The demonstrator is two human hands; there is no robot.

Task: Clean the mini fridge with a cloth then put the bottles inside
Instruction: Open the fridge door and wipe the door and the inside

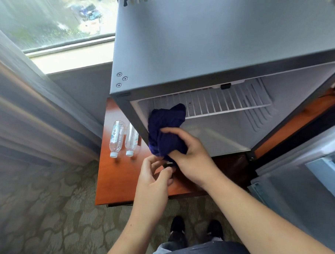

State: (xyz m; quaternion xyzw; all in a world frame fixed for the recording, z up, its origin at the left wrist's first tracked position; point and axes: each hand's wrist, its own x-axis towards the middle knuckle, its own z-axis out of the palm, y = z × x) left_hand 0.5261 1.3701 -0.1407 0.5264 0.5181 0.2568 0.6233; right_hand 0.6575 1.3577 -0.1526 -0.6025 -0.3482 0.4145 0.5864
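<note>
The cloth [166, 126] is dark blue and bunched into a wad, held at the open front of the mini fridge [205, 42], just below its white wire shelf [221, 104]. My right hand [188, 156] grips it with fingers curled round the bundle. My left hand [154, 180] pinches the tail hanging underneath (as far as I can tell). Two clear, white-capped bottles [116, 138] lie side by side on the wooden surface [118, 178], left of the fridge.
</note>
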